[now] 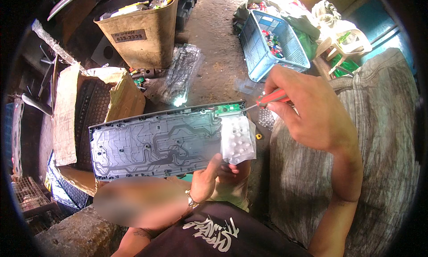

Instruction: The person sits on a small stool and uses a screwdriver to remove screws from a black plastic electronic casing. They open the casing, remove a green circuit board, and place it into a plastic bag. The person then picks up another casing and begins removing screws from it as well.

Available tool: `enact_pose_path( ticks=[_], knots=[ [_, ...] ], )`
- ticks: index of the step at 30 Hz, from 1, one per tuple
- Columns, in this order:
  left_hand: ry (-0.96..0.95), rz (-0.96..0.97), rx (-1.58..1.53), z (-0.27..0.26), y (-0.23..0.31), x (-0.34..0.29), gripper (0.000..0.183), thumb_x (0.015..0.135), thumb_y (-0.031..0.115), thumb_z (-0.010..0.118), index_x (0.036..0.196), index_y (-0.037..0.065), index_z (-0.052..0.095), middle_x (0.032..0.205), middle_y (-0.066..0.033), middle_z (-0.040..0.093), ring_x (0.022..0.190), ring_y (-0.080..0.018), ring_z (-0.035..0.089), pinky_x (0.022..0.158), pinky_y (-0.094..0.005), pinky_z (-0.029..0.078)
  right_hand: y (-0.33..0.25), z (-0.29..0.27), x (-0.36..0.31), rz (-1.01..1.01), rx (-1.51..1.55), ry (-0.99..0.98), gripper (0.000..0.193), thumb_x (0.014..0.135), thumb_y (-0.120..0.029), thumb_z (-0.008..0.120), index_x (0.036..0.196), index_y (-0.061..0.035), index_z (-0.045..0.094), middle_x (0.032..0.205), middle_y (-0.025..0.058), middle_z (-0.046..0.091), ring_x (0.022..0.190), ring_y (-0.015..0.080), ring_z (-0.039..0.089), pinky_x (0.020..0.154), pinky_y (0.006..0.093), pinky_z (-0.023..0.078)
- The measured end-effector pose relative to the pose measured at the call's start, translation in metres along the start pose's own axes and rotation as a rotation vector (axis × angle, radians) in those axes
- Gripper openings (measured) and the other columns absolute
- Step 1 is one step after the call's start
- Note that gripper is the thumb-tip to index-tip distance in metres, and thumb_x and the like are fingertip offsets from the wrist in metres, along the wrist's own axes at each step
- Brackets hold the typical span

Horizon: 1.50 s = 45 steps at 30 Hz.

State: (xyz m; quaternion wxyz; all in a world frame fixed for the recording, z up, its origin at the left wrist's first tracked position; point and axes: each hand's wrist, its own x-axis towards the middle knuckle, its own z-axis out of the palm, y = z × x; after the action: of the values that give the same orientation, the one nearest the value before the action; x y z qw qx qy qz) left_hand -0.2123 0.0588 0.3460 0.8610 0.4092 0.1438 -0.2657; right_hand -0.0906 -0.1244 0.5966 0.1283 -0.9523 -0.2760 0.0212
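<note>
An opened computer keyboard (pixel 125 145) lies across my lap, its clear membrane with dark printed traces facing up. My left hand (pixel 206 180) grips its near edge toward the right, thumb on top; the fingers underneath are partly hidden. In my right hand (pixel 307 112) is a screwdriver (pixel 274 97) with a red and grey handle. Its thin shaft points left, with the tip at the right end of a small green circuit board (pixel 228 109) in the keyboard's far right corner; contact is hard to tell. A whitish rubber dome sheet (pixel 237 138) covers the keyboard's right end.
Left of the keyboard stands a torn cardboard box (pixel 67 118) holding dark keyboard parts. Beyond it is a beige bin (pixel 147 38) full of scraps. A clear plastic sheet (pixel 182 74) lies on the floor. A blue crate (pixel 254 49) holds cans. A large stained sack (pixel 374 167) fills the right side.
</note>
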Motion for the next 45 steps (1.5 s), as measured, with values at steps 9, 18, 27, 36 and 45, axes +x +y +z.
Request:
enact_pose_path(
  ticks=[9, 18, 27, 36, 45],
  knots=[
    [-0.029, -0.023, 0.016, 0.003, 0.007, -0.003, 0.055, 0.109, 0.035, 0.052, 0.114, -0.019, 0.058, 0.105, -0.0264, 0.069, 0.095, -0.0359, 0.073, 0.086, -0.0455, 0.061, 0.001, -0.008, 0.009, 0.348, -0.226, -0.153, 0.022, 0.092, -0.016, 0.07, 0.102, -0.0033, 0.055, 0.095, 0.019, 0.071, 0.081, 0.038, 0.068, 0.069, 0.0459, 0.049],
    [-0.027, 0.009, 0.018, 0.007, 0.01, -0.003, 0.055, 0.109, 0.036, 0.051, 0.114, -0.019, 0.059, 0.103, -0.0251, 0.071, 0.095, -0.0335, 0.073, 0.087, -0.0427, 0.06, 0.02, 0.0, 0.016, -0.012, -0.026, 0.016, 0.024, 0.097, -0.024, 0.069, 0.114, -0.0089, 0.061, 0.087, 0.0132, 0.073, 0.081, 0.0256, 0.074, 0.075, 0.0367, 0.054],
    [-0.044, 0.009, 0.007, 0.004, 0.007, -0.002, 0.055, 0.109, 0.035, 0.051, 0.113, -0.02, 0.058, 0.102, -0.0254, 0.071, 0.094, -0.0342, 0.073, 0.087, -0.043, 0.06, 0.015, -0.001, 0.016, 0.172, -0.064, 0.011, 0.026, 0.095, -0.019, 0.07, 0.118, -0.0086, 0.062, 0.069, 0.0063, 0.071, 0.067, 0.0147, 0.07, 0.065, 0.0308, 0.052],
    [-0.029, -0.012, 0.001, 0.004, 0.006, -0.001, 0.055, 0.109, 0.035, 0.05, 0.114, -0.02, 0.057, 0.104, -0.026, 0.07, 0.094, -0.036, 0.073, 0.084, -0.0446, 0.061, 0.028, 0.005, 0.008, 0.044, -0.163, 0.083, 0.03, 0.092, -0.009, 0.068, 0.122, -0.0084, 0.062, 0.077, 0.0042, 0.075, 0.073, 0.0123, 0.07, 0.062, 0.027, 0.049],
    [-0.018, -0.042, 0.021, 0.002, 0.003, 0.0, 0.055, 0.109, 0.036, 0.05, 0.113, -0.018, 0.058, 0.104, -0.0257, 0.07, 0.094, -0.0353, 0.073, 0.084, -0.0444, 0.061, 0.024, -0.002, 0.006, 0.073, -0.073, 0.053, 0.032, 0.093, -0.002, 0.059, 0.124, -0.0058, 0.059, 0.1, 0.007, 0.075, 0.093, 0.0145, 0.073, 0.082, 0.028, 0.055]
  ],
)
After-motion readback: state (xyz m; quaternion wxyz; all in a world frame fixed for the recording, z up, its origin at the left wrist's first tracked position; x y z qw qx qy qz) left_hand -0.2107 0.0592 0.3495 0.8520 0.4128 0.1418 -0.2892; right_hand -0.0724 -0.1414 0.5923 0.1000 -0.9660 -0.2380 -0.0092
